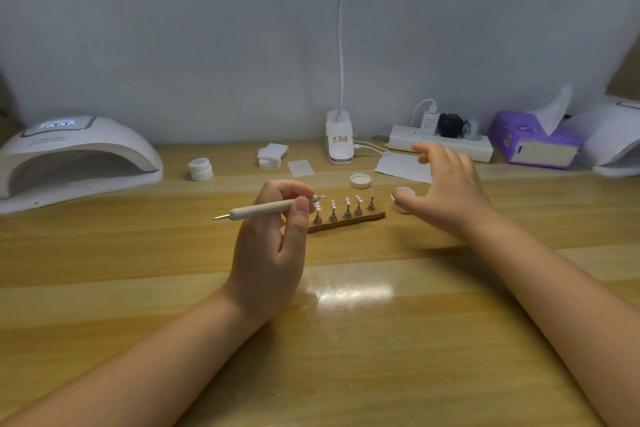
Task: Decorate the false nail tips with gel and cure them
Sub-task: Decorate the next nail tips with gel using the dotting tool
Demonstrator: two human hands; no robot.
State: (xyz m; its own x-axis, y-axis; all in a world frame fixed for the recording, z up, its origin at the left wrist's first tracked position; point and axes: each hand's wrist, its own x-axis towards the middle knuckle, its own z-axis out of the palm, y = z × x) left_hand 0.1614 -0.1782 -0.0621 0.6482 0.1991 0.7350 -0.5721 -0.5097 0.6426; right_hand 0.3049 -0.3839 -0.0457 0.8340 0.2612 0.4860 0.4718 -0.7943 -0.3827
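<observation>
Left hand (pixel 268 246) grips slim cream dotting pen (pixel 266 209), held level, metal ball tip at each end. Right hand (pixel 446 189) blurred, fingers spread and loose, grasping nothing, thumb near small open white gel pot (pixel 398 202); contact unclear. Between hands, five pink false nail tips (pixel 346 202) on metal stands along brown strip base (pixel 346 222). Loose round lid (pixel 360 180) behind. Glossy wood-grain table (pixel 346 322); white domed curing lamp (pixel 74 156) far left; grey fabric partition (pixel 207 45) behind.
</observation>
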